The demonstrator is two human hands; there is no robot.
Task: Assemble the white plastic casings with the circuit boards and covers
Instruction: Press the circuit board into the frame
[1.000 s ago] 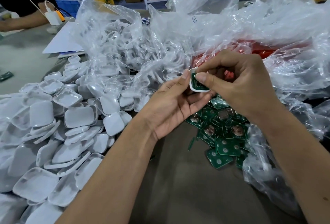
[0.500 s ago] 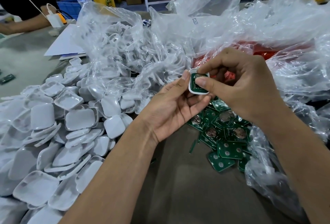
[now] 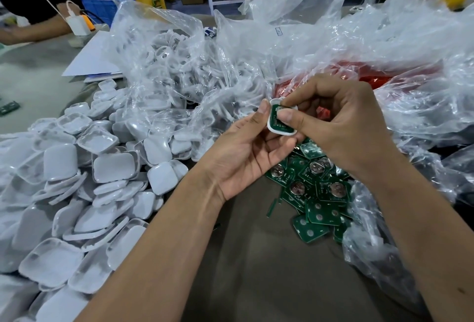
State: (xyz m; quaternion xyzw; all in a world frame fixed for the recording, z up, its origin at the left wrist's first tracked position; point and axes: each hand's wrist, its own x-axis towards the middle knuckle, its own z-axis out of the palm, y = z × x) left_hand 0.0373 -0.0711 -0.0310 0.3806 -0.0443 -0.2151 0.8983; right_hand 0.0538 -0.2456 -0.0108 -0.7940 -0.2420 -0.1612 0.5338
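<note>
Head view: the left hand [image 3: 246, 157] cradles a white casing [image 3: 279, 130] at its fingertips, thumb on the rim at 9 o'clock. The right hand [image 3: 343, 126] pinches a green board [image 3: 276, 116] into it, thumb pressing on top. Spare boards [image 3: 318, 193] lie at 6 o'clock, below both hands.

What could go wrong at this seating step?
1. The right hand presses the green circuit board with its thumb while most of the white casing is hidden; the board may seat crooked.
2. The left hand holds the casing only by fingertips; it could slip onto the loose boards below.
3. Clear plastic bags crowd close and might snag.
</note>
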